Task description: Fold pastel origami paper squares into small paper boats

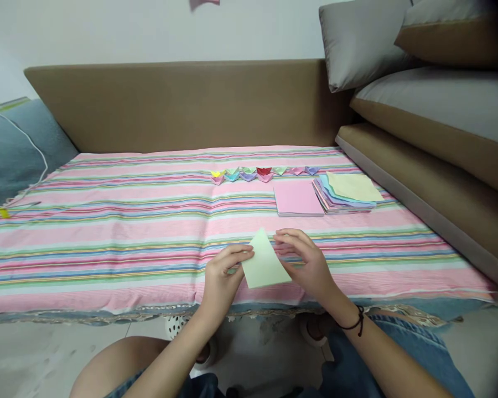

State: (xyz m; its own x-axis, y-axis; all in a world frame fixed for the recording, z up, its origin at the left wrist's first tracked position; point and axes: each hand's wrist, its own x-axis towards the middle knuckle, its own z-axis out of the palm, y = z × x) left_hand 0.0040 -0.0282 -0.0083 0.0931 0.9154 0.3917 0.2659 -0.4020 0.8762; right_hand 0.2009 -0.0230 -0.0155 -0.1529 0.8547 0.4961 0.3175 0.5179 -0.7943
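Note:
A pale green sheet of paper [264,262], with a pointed top and a straight lower edge, is held up in front of me near the front edge of the cloth. My left hand [228,268] pinches its left edge between thumb and fingers. Beside the right edge is my right hand [305,260], its fingers curved and apart. Whether its thumb touches the paper I cannot tell. Beyond the hands lie a stack of pink paper [299,199] and, to its right, a fanned pile of coloured paper [352,188] with a cream sheet on top.
Several small folded paper boats [264,172] stand in two rows behind the paper stacks. A striped cloth [108,232] covers the seat. Along the back runs a brown backrest [182,105]; cushions [435,110] are piled at right. A white cable [35,146] lies at left.

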